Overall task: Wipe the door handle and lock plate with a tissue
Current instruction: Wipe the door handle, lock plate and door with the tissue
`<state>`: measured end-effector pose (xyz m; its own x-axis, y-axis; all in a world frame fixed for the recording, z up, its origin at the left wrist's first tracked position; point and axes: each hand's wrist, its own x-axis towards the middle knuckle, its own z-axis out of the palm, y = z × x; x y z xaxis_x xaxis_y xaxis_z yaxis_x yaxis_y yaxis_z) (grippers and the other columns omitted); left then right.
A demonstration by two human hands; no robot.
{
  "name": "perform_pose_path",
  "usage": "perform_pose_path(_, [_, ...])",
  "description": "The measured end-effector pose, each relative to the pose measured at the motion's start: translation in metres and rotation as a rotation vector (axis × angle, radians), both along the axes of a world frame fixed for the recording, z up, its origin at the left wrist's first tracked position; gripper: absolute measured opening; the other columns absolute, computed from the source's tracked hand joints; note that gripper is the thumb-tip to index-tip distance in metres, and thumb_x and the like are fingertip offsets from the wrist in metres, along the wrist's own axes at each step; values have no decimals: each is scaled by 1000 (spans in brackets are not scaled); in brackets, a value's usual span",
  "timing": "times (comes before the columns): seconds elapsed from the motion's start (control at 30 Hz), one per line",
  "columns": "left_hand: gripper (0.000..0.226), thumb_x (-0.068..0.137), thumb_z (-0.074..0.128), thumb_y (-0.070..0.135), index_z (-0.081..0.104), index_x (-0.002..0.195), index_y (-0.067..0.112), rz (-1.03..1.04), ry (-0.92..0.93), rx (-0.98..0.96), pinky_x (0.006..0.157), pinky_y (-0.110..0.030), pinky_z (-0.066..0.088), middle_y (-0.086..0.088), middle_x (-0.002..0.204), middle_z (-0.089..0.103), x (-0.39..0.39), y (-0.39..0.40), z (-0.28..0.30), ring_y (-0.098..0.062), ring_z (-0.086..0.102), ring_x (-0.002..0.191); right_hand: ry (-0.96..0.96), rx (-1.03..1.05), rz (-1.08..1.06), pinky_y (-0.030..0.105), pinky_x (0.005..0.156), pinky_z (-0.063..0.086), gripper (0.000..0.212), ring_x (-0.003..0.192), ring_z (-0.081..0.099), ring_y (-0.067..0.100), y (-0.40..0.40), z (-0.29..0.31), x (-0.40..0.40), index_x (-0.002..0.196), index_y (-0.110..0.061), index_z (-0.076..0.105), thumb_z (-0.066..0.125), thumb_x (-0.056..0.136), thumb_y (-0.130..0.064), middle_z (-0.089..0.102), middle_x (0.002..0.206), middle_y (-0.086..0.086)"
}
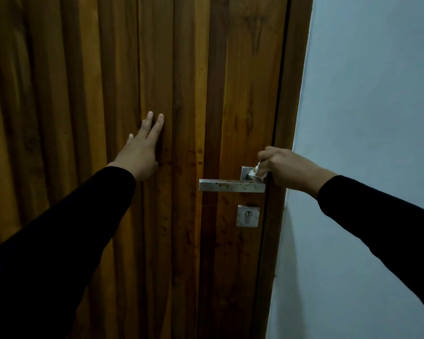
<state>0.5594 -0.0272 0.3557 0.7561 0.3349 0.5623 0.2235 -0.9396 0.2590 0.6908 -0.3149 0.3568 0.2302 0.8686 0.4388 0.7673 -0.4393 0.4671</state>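
The job looks only just begun. The right hand (283, 168) is squeezed shut on a scrunched-up tissue (256, 172) and presses it against the small square plate (245, 170) where the door handle (231, 185) joins the door. The long flat bar of the handle has brown spots all along it, so I think it is not clean yet. The lock plate (247, 216), just below the handle, with its keyhole in the middle, shows a few marks too and is not touched. The light is dim, so the spots may be rust and not dirt.

The left hand (142, 150) is open and flat on the wooden door (96, 94), holding nothing. The door is made of tall brown boards. A pale wall (365, 106) stands to the right of it.
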Motion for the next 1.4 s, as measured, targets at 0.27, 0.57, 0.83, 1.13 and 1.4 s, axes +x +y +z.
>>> perform_pose_path(0.27, [102,84,52,-9,-16,145,37,4,-1,-15,114,-45,13,9,152,-26,1,0,0,-25,-5,142,-19,-111,-108,17,70,30,33,87,34,8,2,6,-11,111,-12,66,51,87,5,55,103,1])
perform_pose_path(0.57, [104,83,53,-9,-19,144,33,-14,-16,34,115,-43,5,5,152,-29,6,7,-2,-22,-7,143,147,154,-89,20,73,31,30,94,46,13,0,17,-14,99,-16,70,53,84,4,56,101,1])
perform_pose_path(0.83, [106,82,55,-9,-19,144,35,-10,-2,29,115,-44,5,6,152,-29,8,9,-2,-24,-7,143,336,230,-78,22,72,39,22,90,55,16,13,-2,-16,107,-11,69,55,90,-10,59,102,3])
perform_pose_path(1.13, [104,83,53,-10,-18,144,35,-23,7,26,115,-43,5,6,152,-27,6,11,0,-20,-6,143,536,289,-188,20,83,40,24,110,54,22,17,3,-32,110,-5,67,52,91,-4,61,121,9])
perform_pose_path(1.4, [102,83,52,-9,-17,145,33,-17,8,26,115,-44,5,5,153,-25,3,8,1,-21,-5,144,567,320,-214,22,78,41,23,104,57,21,9,1,-50,112,-6,66,55,92,-10,63,117,9])
